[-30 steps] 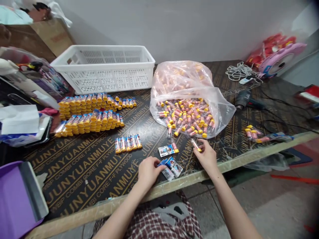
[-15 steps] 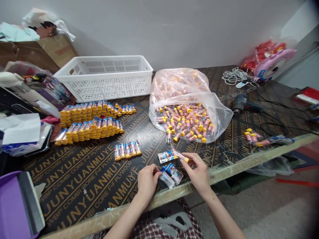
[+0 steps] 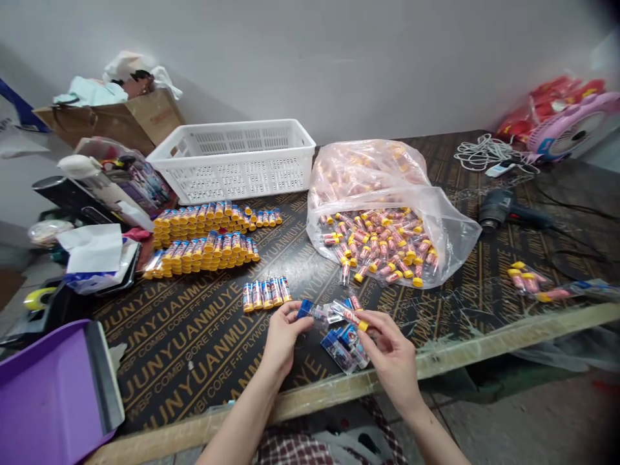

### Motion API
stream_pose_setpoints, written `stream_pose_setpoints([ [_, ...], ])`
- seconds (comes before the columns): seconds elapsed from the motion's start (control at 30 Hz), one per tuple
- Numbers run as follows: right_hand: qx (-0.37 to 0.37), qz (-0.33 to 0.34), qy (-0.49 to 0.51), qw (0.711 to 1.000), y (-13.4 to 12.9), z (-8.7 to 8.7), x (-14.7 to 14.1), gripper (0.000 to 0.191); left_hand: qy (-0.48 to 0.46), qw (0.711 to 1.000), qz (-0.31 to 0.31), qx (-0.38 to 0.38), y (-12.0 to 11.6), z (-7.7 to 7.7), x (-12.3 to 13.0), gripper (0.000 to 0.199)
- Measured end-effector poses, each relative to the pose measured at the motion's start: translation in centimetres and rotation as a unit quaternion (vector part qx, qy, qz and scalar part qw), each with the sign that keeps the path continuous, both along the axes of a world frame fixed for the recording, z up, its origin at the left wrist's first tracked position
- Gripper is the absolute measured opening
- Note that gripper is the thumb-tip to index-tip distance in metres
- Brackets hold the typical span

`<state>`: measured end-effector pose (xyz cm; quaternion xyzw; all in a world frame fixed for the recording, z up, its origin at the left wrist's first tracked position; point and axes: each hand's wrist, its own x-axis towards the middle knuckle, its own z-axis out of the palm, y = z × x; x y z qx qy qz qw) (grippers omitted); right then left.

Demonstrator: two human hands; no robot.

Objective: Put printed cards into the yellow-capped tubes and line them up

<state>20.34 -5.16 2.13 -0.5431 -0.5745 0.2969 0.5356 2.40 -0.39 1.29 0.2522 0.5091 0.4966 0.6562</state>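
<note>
My left hand [image 3: 282,337] pinches a blue-and-clear plastic sleeve [image 3: 310,310] by its blue end. Between the fingers of my right hand [image 3: 393,352] is a small clear tube [image 3: 349,315] with pink contents and a yellow cap, its clear end pointing at the sleeve. Whether the two touch is hard to make out. Below them, several flat printed sleeves [image 3: 343,352] lie in a loose pile near the table edge. Another tube [image 3: 355,298] lies partly hidden behind my right hand's tube. To the left stands a short row of sleeved tubes [image 3: 265,294].
Stacked sleeved tubes [image 3: 208,255] sit in front of a white basket [image 3: 237,171]. An open plastic bag [image 3: 368,171] spills loose tubes [image 3: 382,245]. On the right are a heat gun [image 3: 504,210], a few tubes [image 3: 526,278] and a pink fan [image 3: 571,132]. A purple dustpan [image 3: 53,387] is at the left.
My left hand has lifted a sleeve from the pile and brought it up toward the tube in my right hand. The camera view has swung left.
</note>
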Motion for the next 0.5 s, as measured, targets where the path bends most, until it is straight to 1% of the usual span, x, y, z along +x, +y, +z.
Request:
stream_pose_setpoints([
  [0.07, -0.001, 0.003, -0.003, 1.0, -0.3, 0.2, -0.4, 0.021, -0.034, 0.999, 0.013, -0.021, 0.1, 0.3, -0.1, 0.034],
  [0.13, 0.0, 0.006, -0.008, 1.0, -0.6, 0.2, -0.7, 0.023, -0.054, 0.997, 0.034, -0.036, 0.2, 0.5, -0.2, 0.034],
  [0.3, 0.016, 0.003, -0.033, 0.999, -1.2, -0.3, -1.0, 0.028, -0.056, 0.994, 0.084, -0.051, 0.2, 0.4, -0.4, 0.037],
  [0.4, 0.053, -0.004, -0.067, 0.996, -1.4, -0.3, -1.2, 0.033, -0.053, 0.991, 0.109, -0.048, 0.2, 0.3, -0.4, 0.039],
  [0.5, 0.098, -0.003, -0.104, 0.99, -1.5, 0.0, -1.7, 0.039, -0.052, 0.99, 0.121, -0.049, 0.0, 0.2, -0.3, 0.041],
])
